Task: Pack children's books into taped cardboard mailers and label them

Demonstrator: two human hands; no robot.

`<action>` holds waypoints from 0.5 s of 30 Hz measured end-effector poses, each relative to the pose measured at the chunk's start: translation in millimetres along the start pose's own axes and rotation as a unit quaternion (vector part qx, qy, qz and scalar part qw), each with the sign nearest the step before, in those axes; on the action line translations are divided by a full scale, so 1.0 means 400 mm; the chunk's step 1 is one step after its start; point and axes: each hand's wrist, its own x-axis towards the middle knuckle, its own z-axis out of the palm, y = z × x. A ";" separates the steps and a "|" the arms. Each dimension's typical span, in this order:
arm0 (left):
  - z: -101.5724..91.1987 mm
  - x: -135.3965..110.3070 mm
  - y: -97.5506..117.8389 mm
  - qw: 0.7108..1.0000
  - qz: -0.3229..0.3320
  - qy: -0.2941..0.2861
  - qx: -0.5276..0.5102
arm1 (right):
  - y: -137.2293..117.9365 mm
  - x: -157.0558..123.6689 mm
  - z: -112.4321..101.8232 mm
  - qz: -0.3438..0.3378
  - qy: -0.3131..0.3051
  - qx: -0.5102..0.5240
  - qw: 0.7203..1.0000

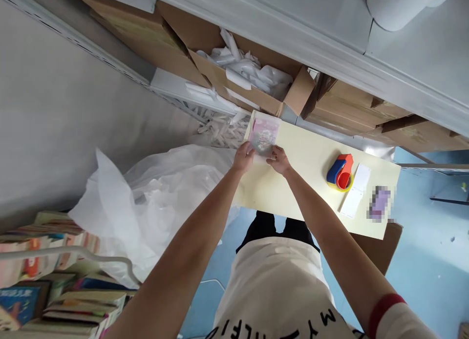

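Note:
Both my arms reach out over a pale yellow table (304, 182). My left hand (243, 157) and my right hand (279, 160) each pinch the near edge of a thin clear plastic packet with a pink printed card (263, 136) inside. The packet lies at the table's far left corner. Both hands have their fingers closed on it.
A red and blue tape dispenser (340, 172), a white paper slip (355, 190) and a blurred purple item (379, 203) lie on the table's right part. Open cardboard boxes (234, 80) with white packing stand behind. A white plastic sheet (146, 202) and stacked books (47, 280) are at left.

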 end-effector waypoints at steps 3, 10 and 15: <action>-0.010 -0.007 0.014 0.999 -0.031 -0.009 0.023 | -0.005 -0.010 0.000 0.009 0.000 0.012 1.000; -0.045 -0.142 0.082 0.997 -0.028 0.032 0.064 | -0.007 -0.204 -0.020 0.072 0.030 0.085 0.993; -0.030 -0.341 0.102 0.999 -0.024 -0.035 0.029 | 0.053 -0.495 -0.075 0.118 0.080 0.173 0.975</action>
